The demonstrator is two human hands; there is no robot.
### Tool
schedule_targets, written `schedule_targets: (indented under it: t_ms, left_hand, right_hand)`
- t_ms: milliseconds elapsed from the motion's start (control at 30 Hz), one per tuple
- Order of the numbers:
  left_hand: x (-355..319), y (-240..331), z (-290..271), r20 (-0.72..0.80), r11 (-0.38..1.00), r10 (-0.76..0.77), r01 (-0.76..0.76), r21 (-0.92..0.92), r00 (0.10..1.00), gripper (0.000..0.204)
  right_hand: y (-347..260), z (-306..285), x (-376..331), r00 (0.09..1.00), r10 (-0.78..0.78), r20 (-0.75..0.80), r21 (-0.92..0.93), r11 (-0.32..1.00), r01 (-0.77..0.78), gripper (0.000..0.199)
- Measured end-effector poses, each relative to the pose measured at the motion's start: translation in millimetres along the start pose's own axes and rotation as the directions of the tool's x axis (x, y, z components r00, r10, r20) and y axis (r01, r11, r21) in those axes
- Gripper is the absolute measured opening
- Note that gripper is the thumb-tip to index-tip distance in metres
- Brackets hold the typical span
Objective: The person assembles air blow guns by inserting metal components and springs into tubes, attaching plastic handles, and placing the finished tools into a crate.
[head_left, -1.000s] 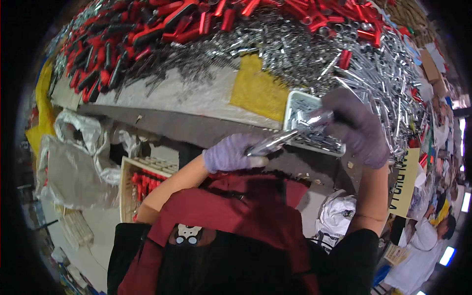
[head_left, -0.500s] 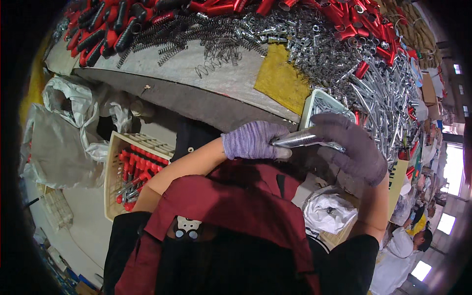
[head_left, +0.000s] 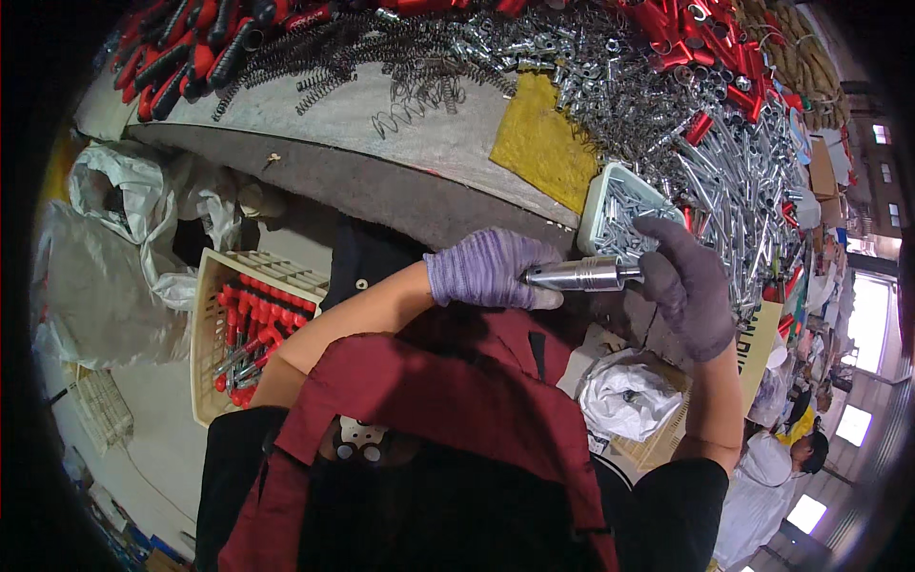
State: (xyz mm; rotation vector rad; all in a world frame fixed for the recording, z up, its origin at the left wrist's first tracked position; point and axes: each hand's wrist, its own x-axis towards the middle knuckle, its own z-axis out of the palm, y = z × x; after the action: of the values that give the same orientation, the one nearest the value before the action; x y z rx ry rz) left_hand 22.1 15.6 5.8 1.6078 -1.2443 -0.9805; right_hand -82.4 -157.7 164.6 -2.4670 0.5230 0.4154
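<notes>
My left hand [head_left: 496, 269], in a striped purple knit glove, is wrapped round the left end of a shiny silver metal cylinder [head_left: 583, 275]. The cylinder lies nearly level in front of my body, and its right end narrows to a thin stub with grooved rings before it. At that stub is my right hand [head_left: 694, 296], in a darker grey-purple glove. Its thumb side closes on the stub while one finger sticks out above. Just behind stands a pale green tray [head_left: 589, 217] of small silver pins [head_left: 629, 214].
Springs [head_left: 381, 57], small metal fittings [head_left: 572, 86], long silver rods [head_left: 739, 181] and red tubes [head_left: 701, 38] cover the bench beyond a yellow cloth [head_left: 543, 138]. A cream crate [head_left: 205, 353] of red-handled parts stands left. A white bag [head_left: 629, 400] sits right; a person [head_left: 767, 467] is farther off.
My right hand has slid off the cylinder's body to its right tip, uncovering the grooved rings and stub. The cylinder now lies more level; the view has shifted slightly.
</notes>
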Motion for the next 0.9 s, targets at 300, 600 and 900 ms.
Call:
schedule_targets:
  t_ms: [300, 600, 900]
  left_hand:
    - [0.2, -2.5, 0.5, 0.013, 0.995, 0.087, -0.087, 0.040, 0.996, 0.044]
    - [-0.9, 3.1, -2.0, 0.015, 0.996, 0.083, -0.083, 0.014, 0.996, 0.041]
    - [-0.1, -0.8, 2.5, -0.004, 0.994, 0.086, -0.086, 0.071, 0.996, 0.037]
  right_hand:
    - [14.2, 18.9, 7.0, 0.952, -0.273, 0.139, -0.273, 0.914, 0.301, 0.052]
    - [15.4, 16.5, 4.5, 0.911, -0.407, 0.064, -0.314, 0.858, 0.406, 0.047]
    - [13.0, 21.8, 2.3, 0.890, -0.454, 0.039, -0.324, 0.837, 0.441, 0.042]
